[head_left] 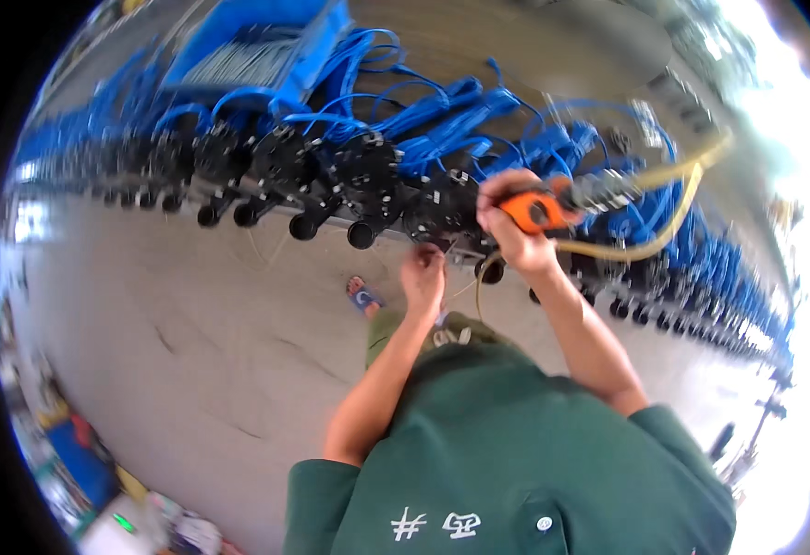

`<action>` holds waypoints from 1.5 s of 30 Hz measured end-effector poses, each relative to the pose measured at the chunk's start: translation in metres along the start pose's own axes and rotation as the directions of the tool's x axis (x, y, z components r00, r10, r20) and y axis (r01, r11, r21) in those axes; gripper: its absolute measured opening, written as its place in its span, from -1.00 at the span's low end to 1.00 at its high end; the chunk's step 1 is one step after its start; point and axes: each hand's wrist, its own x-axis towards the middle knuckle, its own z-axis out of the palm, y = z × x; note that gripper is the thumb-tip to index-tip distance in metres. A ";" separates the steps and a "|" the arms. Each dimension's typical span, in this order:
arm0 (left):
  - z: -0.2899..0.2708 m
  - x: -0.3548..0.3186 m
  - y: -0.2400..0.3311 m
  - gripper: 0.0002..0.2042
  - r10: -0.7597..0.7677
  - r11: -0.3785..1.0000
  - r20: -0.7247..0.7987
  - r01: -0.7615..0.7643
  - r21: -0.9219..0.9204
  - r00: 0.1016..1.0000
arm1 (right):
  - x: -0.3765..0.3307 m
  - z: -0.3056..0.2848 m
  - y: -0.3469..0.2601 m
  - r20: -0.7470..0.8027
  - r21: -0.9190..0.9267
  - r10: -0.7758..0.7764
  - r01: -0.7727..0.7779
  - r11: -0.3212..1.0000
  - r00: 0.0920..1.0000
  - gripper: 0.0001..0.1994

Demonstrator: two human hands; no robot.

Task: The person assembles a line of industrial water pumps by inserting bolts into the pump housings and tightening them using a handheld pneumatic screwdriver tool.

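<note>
The right hand [513, 227] grips an orange power tool [538, 212] just right of a black round unit [435, 211]; the left hand [423, 277], blurred, fingers bent, is at the unit's near side, any hold unclear. Work here seems midway; whether neighbouring units [282, 159] are done, I cannot tell

Brown bench [460, 37]; blue bin [320, 51], blue cables [460, 125], black fittings [366, 171] along edge

Cable bundles [453, 128] lie behind the fittings [364, 174]
</note>
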 end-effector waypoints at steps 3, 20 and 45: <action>-0.024 0.010 -0.007 -0.35 0.491 0.715 -0.031 -0.382 0.586 0.871 | 0.002 0.008 -0.007 0.004 -0.090 -0.105 0.105 0.990 0.994 -0.81; 0.021 0.039 0.026 0.10 0.654 0.724 0.064 -0.649 0.235 0.754 | 0.014 0.017 -0.047 0.024 0.056 -0.029 0.027 0.998 0.999 -0.69; 0.001 0.029 0.060 -0.29 0.003 0.635 0.225 0.172 -0.753 0.974 | 0.058 0.083 -0.007 0.049 -0.034 -0.069 0.071 0.997 0.996 -0.70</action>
